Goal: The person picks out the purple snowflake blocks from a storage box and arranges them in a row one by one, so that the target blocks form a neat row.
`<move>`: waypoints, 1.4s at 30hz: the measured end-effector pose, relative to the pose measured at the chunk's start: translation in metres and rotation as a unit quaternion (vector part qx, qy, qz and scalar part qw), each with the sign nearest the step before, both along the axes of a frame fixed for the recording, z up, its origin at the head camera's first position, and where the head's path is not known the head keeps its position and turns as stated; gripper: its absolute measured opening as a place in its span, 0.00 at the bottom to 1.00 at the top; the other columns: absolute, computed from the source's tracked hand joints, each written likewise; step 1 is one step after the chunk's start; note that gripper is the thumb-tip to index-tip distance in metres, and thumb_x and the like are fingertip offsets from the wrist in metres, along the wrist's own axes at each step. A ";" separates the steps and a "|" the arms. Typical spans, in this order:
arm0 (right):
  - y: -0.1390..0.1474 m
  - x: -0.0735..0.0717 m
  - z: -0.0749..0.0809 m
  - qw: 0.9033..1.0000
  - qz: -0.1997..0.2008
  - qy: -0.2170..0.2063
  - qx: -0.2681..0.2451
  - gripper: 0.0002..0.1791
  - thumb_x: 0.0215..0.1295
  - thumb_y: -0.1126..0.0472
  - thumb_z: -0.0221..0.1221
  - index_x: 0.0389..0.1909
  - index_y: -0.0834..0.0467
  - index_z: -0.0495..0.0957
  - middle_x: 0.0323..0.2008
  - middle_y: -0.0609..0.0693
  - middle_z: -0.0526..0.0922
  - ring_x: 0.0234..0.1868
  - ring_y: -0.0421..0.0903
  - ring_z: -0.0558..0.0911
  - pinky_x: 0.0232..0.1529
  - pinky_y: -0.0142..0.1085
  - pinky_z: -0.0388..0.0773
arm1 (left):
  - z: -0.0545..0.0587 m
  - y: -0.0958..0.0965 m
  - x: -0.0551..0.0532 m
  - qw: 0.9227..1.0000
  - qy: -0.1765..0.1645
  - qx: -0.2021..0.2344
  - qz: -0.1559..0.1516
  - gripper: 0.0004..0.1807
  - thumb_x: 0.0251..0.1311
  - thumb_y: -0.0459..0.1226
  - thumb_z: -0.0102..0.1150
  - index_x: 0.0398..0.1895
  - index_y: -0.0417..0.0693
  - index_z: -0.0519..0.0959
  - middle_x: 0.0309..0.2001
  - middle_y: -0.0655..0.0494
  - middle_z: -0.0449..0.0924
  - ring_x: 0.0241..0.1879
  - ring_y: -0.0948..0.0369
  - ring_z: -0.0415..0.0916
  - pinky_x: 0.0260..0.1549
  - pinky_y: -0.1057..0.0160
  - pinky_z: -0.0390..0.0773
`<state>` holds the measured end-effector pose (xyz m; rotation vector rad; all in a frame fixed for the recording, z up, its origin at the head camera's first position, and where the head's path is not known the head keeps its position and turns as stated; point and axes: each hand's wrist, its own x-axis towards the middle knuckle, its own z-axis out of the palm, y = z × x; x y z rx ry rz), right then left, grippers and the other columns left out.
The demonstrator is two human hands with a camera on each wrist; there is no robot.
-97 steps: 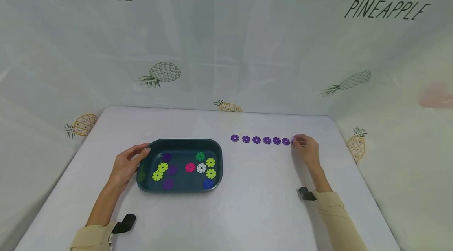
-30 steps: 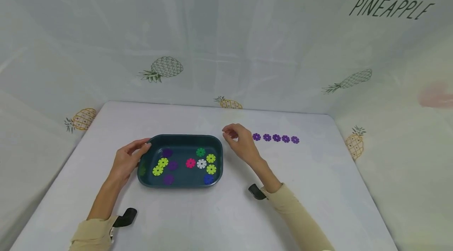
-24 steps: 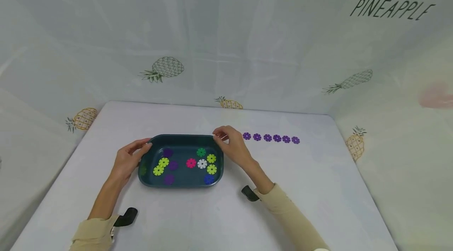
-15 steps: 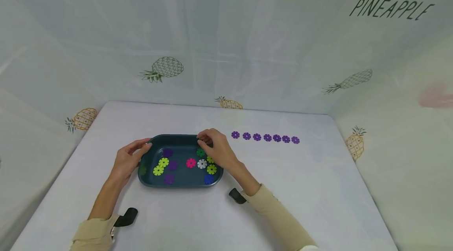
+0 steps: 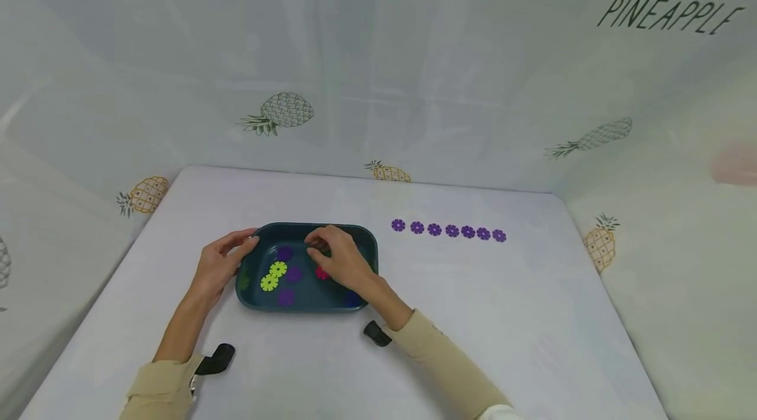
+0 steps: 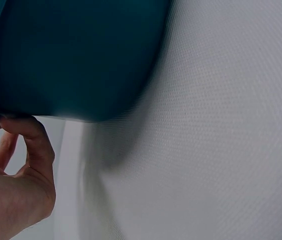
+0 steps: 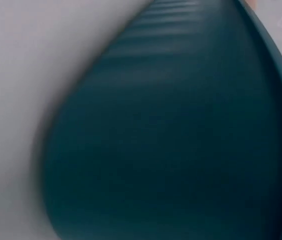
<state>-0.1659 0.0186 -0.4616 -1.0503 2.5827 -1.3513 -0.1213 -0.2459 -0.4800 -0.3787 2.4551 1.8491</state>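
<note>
A dark teal tray (image 5: 307, 310) lies on the table, its left end pinched at the rim by my left hand (image 5: 215, 267). In the left wrist view that hand (image 6: 23, 180) has thumb and fingers at the tray's (image 6: 76, 60) edge. My right hand (image 5: 343, 261) hovers over the tray, fingers bent and thumb apart, nothing visible between them. Beneath it lie flower-shaped discs: yellow discs (image 5: 269, 282), purple discs (image 5: 286, 297), a partly covered pink disc (image 5: 321, 273) and a dim blue disc (image 5: 352, 299). Others there are hidden. The right wrist view shows only the tray's outer wall (image 7: 171, 140) closely.
Several purple flower discs (image 5: 452, 231) form a straight row on the white table (image 5: 473, 315), right of the tray. Behind the table hangs a pale curtain (image 5: 414, 78) printed with pineapples. A black wrist camera (image 5: 216, 359) sits at the left cuff.
My right hand has left the right end of the purple row and moved left to above the tray. The row gained a disc at that end. My left hand stays on the tray.
</note>
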 end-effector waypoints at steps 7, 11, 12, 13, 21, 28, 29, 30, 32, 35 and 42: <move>-0.014 0.004 -0.009 0.999 0.011 0.000 0.043 0.13 0.73 0.64 0.62 0.55 0.63 0.81 0.49 0.54 0.82 0.50 0.45 0.82 0.53 0.27 0.77 | 0.000 0.001 -0.001 1.000 0.002 0.000 0.000 0.34 0.72 0.55 0.59 0.71 0.43 0.72 0.65 0.47 0.69 0.54 0.61 0.69 0.41 0.71 0.80; -0.020 0.007 -0.013 0.997 0.016 -0.001 0.074 0.14 0.74 0.62 0.62 0.56 0.61 0.82 0.51 0.52 0.83 0.52 0.44 0.81 0.54 0.28 0.75 | 0.000 0.003 -0.002 1.000 0.000 0.001 -0.002 0.34 0.72 0.56 0.58 0.72 0.43 0.72 0.67 0.46 0.68 0.56 0.60 0.68 0.41 0.72 0.79; -0.021 0.008 -0.014 0.996 0.017 0.001 0.084 0.14 0.74 0.62 0.62 0.56 0.60 0.82 0.51 0.52 0.83 0.52 0.44 0.80 0.54 0.28 0.75 | 0.000 0.003 -0.002 1.000 0.000 0.001 -0.003 0.35 0.72 0.56 0.58 0.72 0.43 0.72 0.67 0.45 0.68 0.57 0.59 0.68 0.42 0.72 0.79; -0.022 0.009 -0.015 0.996 0.019 0.001 0.092 0.14 0.73 0.62 0.62 0.56 0.60 0.82 0.51 0.52 0.82 0.52 0.43 0.80 0.55 0.29 0.75 | 0.000 0.003 -0.002 1.000 -0.001 0.002 -0.003 0.35 0.72 0.56 0.58 0.72 0.43 0.72 0.67 0.45 0.68 0.57 0.59 0.68 0.42 0.72 0.79; -0.026 0.012 -0.021 0.986 0.041 0.008 0.161 0.17 0.72 0.62 0.64 0.60 0.59 0.82 0.55 0.52 0.82 0.57 0.45 0.77 0.61 0.32 0.73 | 0.000 0.004 -0.002 1.000 0.000 -0.001 -0.001 0.34 0.72 0.55 0.58 0.71 0.43 0.72 0.67 0.45 0.68 0.55 0.60 0.70 0.41 0.71 0.80; -0.028 0.013 -0.019 0.984 0.058 0.018 0.170 0.15 0.70 0.65 0.66 0.55 0.59 0.84 0.52 0.51 0.83 0.54 0.44 0.77 0.58 0.30 0.72 | -0.001 0.002 -0.001 1.000 -0.004 -0.001 0.002 0.33 0.72 0.55 0.58 0.72 0.45 0.72 0.66 0.46 0.69 0.53 0.61 0.70 0.41 0.69 0.81; -0.027 0.014 -0.018 0.984 0.061 0.018 0.165 0.14 0.69 0.65 0.66 0.55 0.59 0.85 0.50 0.51 0.83 0.52 0.43 0.77 0.56 0.29 0.73 | -0.001 0.002 -0.001 1.000 -0.003 -0.001 0.002 0.33 0.72 0.54 0.58 0.72 0.44 0.72 0.66 0.46 0.70 0.54 0.61 0.70 0.41 0.69 0.81; -0.026 0.014 -0.018 0.985 0.065 0.015 0.158 0.14 0.69 0.66 0.66 0.54 0.60 0.84 0.49 0.52 0.83 0.51 0.43 0.78 0.55 0.27 0.73 | -0.002 0.002 -0.001 1.000 -0.003 0.000 0.002 0.33 0.72 0.55 0.58 0.72 0.44 0.72 0.66 0.46 0.70 0.54 0.60 0.70 0.41 0.69 0.81; -0.024 0.014 -0.016 0.987 0.073 0.004 0.140 0.14 0.68 0.69 0.66 0.53 0.61 0.84 0.48 0.53 0.82 0.49 0.43 0.79 0.52 0.24 0.74 | -0.002 0.002 -0.001 1.000 -0.003 0.000 0.002 0.33 0.72 0.55 0.58 0.72 0.44 0.72 0.66 0.46 0.70 0.54 0.60 0.71 0.41 0.69 0.81; -0.018 0.012 -0.015 0.991 0.084 -0.011 0.103 0.13 0.67 0.73 0.65 0.52 0.63 0.84 0.46 0.55 0.82 0.46 0.43 0.82 0.48 0.22 0.75 | -0.003 0.002 -0.001 1.000 -0.003 -0.001 0.001 0.33 0.72 0.54 0.58 0.72 0.44 0.72 0.66 0.46 0.70 0.54 0.60 0.71 0.42 0.69 0.81; -0.003 0.006 -0.013 0.996 0.074 0.008 0.052 0.11 0.68 0.74 0.63 0.49 0.63 0.85 0.43 0.55 0.81 0.45 0.45 0.82 0.47 0.23 0.76 | -0.001 0.001 -0.001 1.000 -0.004 -0.010 0.005 0.34 0.71 0.56 0.59 0.71 0.45 0.73 0.64 0.48 0.71 0.52 0.62 0.71 0.40 0.69 0.80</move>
